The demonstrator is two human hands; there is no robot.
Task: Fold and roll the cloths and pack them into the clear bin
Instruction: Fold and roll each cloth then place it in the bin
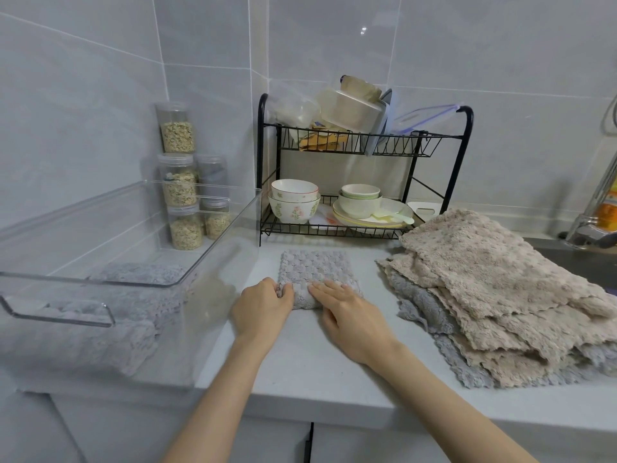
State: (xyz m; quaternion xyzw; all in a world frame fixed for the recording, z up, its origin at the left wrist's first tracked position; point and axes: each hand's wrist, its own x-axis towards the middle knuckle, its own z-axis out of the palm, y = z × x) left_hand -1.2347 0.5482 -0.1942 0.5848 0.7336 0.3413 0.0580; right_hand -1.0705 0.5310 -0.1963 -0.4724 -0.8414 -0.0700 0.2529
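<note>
- The counter edge (334,407) runs nearest, right of the clear bin (217,262); there is bare worktop between that edge and the hands, so pulling back is easy.
- Just right of the bin, the left hand (263,305) has its fingers curled round the left end of the roll started on the grey cloth (315,272).
- The right hand (347,312) lies on the same roll with fingers nearly straight, pressing down rather than grasping.
- That cloth is folded into a strip just beside the bin's right wall. Only its near end is rolled; the flat part stretching away is still to go.
- Inside the bin lie grey cloths already packed (133,305), low in it, with plenty of space above.
- Well right of the bin, a heap of beige and grey cloths (484,295) sits unfolded, so I judge most of the job is still ahead.
- The heap lies close to the strip's right side and the bin hems in its left.
- Behind the bin's far right corner stands a dish rack (364,182); the roll moves towards it, with a narrow gap left.
</note>
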